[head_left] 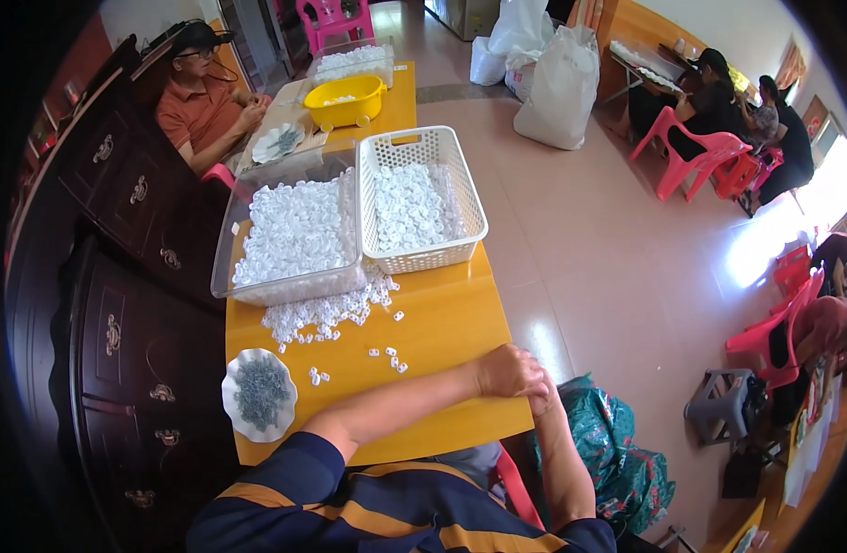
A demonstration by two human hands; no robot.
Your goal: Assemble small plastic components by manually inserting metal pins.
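Both hands meet at the right edge of the yellow table. My left hand (pixel 510 370) is closed, its fingers curled and turned away from view. Just beyond it, my right hand (pixel 542 396) is closed too, its fingertips pressed near the left ones. What they hold, if anything, is hidden. Several small white plastic pieces (pixel 392 359) with holes lie loose to the left of the hands. A larger heap of the same pieces (pixel 327 311) spreads in front of a clear plastic bin (pixel 299 291). Near my left elbow sits a white scalloped plate (pixel 232 385) of thin grey metal pieces (pixel 261 393).
A white perforated basket (pixel 423 258) of white pieces stands beside the bin. Behind are a yellow basin (pixel 345 112) and a seated co-worker (pixel 202 111). Dark drawers (pixel 129 323) line the left. Green bags (pixel 599 433) lie by my right arm; white sacks (pixel 557 92) stand beyond.
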